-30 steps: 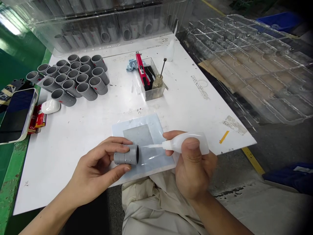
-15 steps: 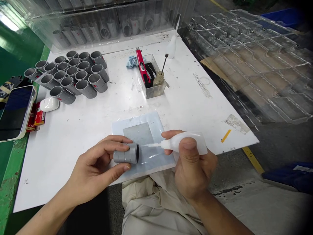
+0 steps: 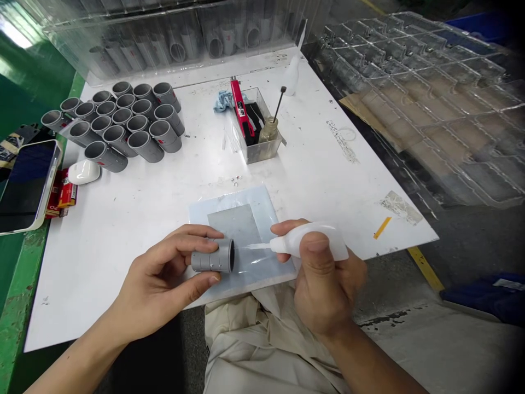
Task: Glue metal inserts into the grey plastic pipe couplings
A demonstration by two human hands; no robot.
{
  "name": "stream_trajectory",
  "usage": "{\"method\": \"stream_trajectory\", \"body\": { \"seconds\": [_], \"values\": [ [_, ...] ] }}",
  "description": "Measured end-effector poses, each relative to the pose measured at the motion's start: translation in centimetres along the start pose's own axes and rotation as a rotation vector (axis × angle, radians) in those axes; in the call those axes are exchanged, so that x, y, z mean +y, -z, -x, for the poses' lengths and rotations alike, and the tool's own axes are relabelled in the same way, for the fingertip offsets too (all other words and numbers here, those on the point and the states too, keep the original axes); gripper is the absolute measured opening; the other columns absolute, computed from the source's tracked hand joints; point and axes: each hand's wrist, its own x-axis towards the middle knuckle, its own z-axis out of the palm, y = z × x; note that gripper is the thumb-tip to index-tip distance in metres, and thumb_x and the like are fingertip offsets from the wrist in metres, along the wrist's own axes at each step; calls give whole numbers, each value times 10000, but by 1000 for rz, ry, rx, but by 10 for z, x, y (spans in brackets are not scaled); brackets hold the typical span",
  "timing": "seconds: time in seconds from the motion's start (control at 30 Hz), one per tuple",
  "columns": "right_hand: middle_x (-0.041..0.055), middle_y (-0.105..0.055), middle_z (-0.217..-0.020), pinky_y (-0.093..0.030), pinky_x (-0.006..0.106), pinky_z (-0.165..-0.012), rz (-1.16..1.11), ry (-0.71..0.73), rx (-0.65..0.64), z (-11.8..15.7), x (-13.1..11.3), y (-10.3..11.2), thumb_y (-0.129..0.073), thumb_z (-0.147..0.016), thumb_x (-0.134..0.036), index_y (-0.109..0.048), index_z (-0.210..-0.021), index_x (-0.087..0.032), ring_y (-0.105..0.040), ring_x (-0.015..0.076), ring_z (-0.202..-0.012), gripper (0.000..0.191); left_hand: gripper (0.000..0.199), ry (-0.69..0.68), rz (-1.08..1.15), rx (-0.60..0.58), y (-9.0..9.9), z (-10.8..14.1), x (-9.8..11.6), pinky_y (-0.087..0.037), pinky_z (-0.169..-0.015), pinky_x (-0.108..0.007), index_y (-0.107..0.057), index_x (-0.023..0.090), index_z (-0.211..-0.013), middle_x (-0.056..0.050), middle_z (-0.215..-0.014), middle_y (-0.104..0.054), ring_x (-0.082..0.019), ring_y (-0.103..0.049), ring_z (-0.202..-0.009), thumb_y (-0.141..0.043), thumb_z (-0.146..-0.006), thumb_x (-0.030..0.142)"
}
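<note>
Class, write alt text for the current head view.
The left hand holds a gray plastic tube sideways; the right hand points a white squeeze bottle toward its open end. More gray tubes stand behind.

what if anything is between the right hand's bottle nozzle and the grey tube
Nothing visible stands between them. The nozzle of the bottle in the right hand points at the open end of the grey tube in the left hand; the pale blue pad lies below, not between. The tip is too faint to place exactly.
</note>
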Motion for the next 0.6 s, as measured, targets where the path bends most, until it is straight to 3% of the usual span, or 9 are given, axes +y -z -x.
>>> {"method": "stream_trajectory", "body": {
  "seconds": [0.3,0.6],
  "values": [
    [19,-735,-782,-491,306,-547,-18,-8,-29,1,1,2,-672,-1096,-456,-857,-956,-267,-627,176,-624,299,419,10,-7,7,0,0,0,-604,-837,-232,-764,337,-1228,-63,-1315,-734,-226,-625,-1292,-802,-924,52],
    [9,-723,-735,-511,297,-567,-35,13,31,-1,0,-2,-685,-1091,-486,-863,-957,-259,-655,171,-628,318,340,-12,9,-9,1,0,1,-616,-849,-246,-784,325,-1161,-60,-1309,-746,-242,-633,-1316,-793,-937,68]
  ]
}}
